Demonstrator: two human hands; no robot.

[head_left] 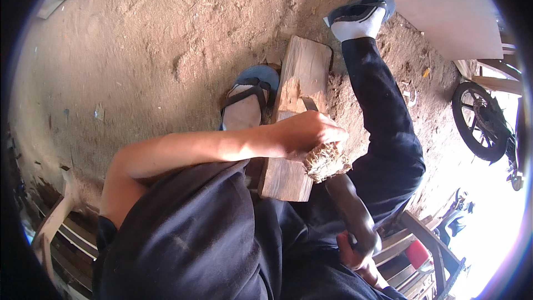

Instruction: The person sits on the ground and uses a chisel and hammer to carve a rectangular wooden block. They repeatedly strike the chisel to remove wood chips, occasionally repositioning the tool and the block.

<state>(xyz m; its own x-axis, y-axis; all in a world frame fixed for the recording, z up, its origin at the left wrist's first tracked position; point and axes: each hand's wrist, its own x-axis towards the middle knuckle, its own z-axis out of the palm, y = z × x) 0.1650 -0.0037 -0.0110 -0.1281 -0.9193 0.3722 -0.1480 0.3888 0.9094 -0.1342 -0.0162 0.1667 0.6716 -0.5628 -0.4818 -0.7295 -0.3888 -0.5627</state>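
My left hand [311, 132] is closed around a chisel, its fist over a thick wooden block [288, 180]. The chisel's metal blade [309, 104] meets the block where the wood is chipped and pale. Out of the near side of my fist sticks the chisel's frayed, mushroomed handle end [327, 162]. Lower right, my right hand [352, 253] grips a dark, smooth, club-like mallet [353, 211]. The mallet's far end lies just below the frayed handle end; whether they touch I cannot tell. The block slants away from my lap between my feet.
My sandalled feet [250, 97] rest on dusty ground [166, 50] strewn with chips. A large flat board [438, 11] lies at the far right. A motorcycle wheel [478, 122] stands at the right. Wooden slats [397, 250] with a red object [418, 254] are at lower right.
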